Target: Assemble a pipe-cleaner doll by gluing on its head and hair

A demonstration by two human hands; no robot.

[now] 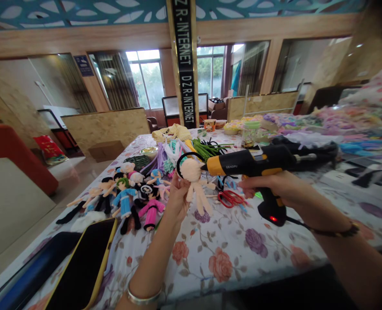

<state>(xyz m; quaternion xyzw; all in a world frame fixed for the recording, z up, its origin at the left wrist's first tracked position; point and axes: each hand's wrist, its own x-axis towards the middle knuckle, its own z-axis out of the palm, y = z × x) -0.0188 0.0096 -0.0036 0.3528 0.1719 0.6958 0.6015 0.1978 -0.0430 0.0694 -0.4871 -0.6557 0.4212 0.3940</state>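
My left hand (178,196) is closed on a cream fuzzy doll (191,171), held upright above the table; a black pipe cleaner (178,162) curves around the side of its head. In my right hand (274,185) is a black and yellow glue gun (252,162), its nozzle pointing left and at or very near the doll's head. A red light glows at the base of its handle. Whether the nozzle touches the head I cannot tell. Red-handled scissors (231,198) lie on the table behind, between the doll and the glue gun.
Several finished dolls (125,200) lie to the left. Two phones, one with a yellow case (105,254), rest at the near left. Green pipe cleaners (206,147) and other coloured bundles lie behind the doll. A jar (249,134) and colourful piles (355,120) stand farther right on the flowered tablecloth (206,249).
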